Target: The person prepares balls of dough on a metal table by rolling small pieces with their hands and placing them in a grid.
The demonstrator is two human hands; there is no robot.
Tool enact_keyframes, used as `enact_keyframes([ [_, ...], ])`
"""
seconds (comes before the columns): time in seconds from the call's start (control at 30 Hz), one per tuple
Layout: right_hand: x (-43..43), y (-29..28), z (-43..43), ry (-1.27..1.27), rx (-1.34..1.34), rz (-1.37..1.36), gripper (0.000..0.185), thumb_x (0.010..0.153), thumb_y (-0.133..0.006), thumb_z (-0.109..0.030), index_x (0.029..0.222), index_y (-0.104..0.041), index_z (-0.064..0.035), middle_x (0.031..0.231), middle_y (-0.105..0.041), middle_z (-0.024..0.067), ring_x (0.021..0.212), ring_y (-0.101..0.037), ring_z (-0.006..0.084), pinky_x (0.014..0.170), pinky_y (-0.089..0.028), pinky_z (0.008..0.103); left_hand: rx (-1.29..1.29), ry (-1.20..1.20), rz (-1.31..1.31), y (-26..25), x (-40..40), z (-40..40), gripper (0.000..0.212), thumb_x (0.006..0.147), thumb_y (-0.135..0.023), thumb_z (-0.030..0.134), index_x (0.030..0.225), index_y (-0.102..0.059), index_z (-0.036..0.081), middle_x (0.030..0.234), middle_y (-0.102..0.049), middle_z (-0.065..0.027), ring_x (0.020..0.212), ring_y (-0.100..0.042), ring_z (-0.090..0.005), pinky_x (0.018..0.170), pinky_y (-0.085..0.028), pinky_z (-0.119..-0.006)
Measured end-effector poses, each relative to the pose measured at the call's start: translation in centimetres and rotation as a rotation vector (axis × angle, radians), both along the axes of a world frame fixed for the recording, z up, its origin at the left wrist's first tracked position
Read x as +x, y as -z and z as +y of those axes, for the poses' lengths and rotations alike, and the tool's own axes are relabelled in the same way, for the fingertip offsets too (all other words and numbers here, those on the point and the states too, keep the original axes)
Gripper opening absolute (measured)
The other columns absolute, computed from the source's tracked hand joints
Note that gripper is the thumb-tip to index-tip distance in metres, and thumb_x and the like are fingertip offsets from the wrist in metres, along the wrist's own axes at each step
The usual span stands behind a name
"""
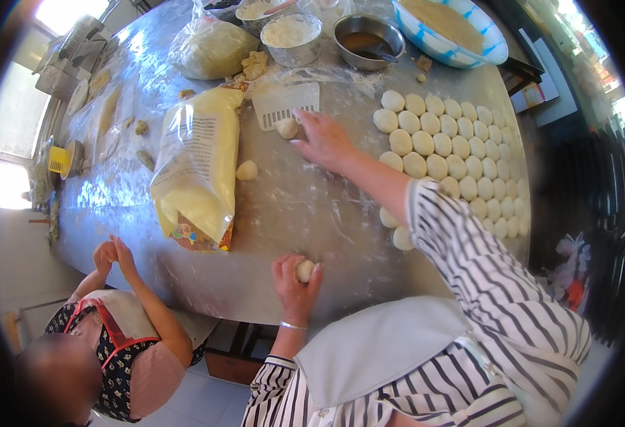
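My left hand (291, 283), near the table's front edge, has its fingers curled around a round dough ball (305, 271). My right hand (323, 137) is stretched forward, with thumb and fingers apart, beside another dough ball (286, 128). That ball lies at the slotted edge of a flat white plastic scraper (283, 100); whether my fingertips touch the scraper, I cannot tell. A third dough ball (247, 170) sits to the left, close to a large clear plastic bag of pale yellow filling (205, 149). On the right, several rows of round dough pieces (436, 166) lie close together, partly hidden by my right sleeve.
Along the back stand a bowl of flour (292, 37), a steel bowl of brown liquid (368, 42) and a blue-and-white basin (451, 32) of tan crumbs. A bagged dough mass (211, 48) is at back left. A co-worker's hands (112, 253) meet at the left edge.
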State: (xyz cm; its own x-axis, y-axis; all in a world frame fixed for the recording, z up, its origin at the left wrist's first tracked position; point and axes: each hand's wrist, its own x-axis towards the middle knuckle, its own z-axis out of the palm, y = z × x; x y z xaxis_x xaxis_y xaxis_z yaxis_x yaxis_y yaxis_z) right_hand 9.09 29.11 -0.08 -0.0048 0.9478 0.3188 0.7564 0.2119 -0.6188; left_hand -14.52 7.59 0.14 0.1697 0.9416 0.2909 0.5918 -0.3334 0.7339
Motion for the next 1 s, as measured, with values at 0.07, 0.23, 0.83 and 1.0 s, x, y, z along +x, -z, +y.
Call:
enact_keyframes([
  [0.07, -2.5, 1.3, 2.4, 0.034, -0.017, -0.130, 0.058, 0.091, -0.071, -0.029, 0.141, -0.050, -0.0065, 0.130, -0.061, 0.0232, 0.119, -0.058, 0.0407, 0.101, -0.048, 0.0490, -0.123, -0.066, -0.221, 0.6, 0.2, 0.0, 0.035, 0.081, -0.084, 0.011, 0.109, -0.062, 0.004, 0.102, -0.065, -0.0140, 0.093, -0.064, -0.0272, 0.084, -0.054, -0.037],
  [0.23, -4.7, 1.0, 2.1, 0.136, -0.046, 0.209, 0.039, 0.092, -0.069, -0.028, 0.124, -0.059, -0.0084, 0.117, -0.063, 0.0227, 0.107, -0.062, 0.0418, 0.092, -0.051, 0.0493, -0.283, -0.127, -0.438, 1.4, 0.0, -1.1, 0.034, 0.085, -0.081, 0.012, 0.112, -0.062, 0.004, 0.103, -0.066, -0.0117, 0.090, -0.064, -0.0221, 0.083, -0.053, -0.034],
  [0.83, -2.6, -0.6, -23.0, -0.371, -0.197, -0.319, 0.024, 0.086, -0.068, -0.023, 0.105, -0.060, -0.0102, 0.107, -0.057, 0.0150, 0.090, -0.068, 0.0353, 0.070, -0.058, 0.0465, 0.089, 0.145, 0.032, 0.6, 0.8, -0.5, 0.021, 0.083, -0.076, 0.008, 0.102, -0.067, 0.007, 0.098, -0.065, -0.0128, 0.090, -0.064, -0.0341, 0.077, -0.054, -0.043],
  [1.0, 3.6, -4.0, -32.6, -0.210, -0.338, -0.294, 0.024, 0.087, -0.069, -0.026, 0.102, -0.060, -0.0100, 0.104, -0.055, 0.0135, 0.086, -0.067, 0.0323, 0.066, -0.057, 0.0458, 0.094, 0.310, 0.096, 1.5, 0.3, -3.6, 0.025, 0.080, -0.079, 0.010, 0.102, -0.068, 0.009, 0.102, -0.064, -0.0117, 0.091, -0.065, -0.0324, 0.076, -0.055, -0.041],
])
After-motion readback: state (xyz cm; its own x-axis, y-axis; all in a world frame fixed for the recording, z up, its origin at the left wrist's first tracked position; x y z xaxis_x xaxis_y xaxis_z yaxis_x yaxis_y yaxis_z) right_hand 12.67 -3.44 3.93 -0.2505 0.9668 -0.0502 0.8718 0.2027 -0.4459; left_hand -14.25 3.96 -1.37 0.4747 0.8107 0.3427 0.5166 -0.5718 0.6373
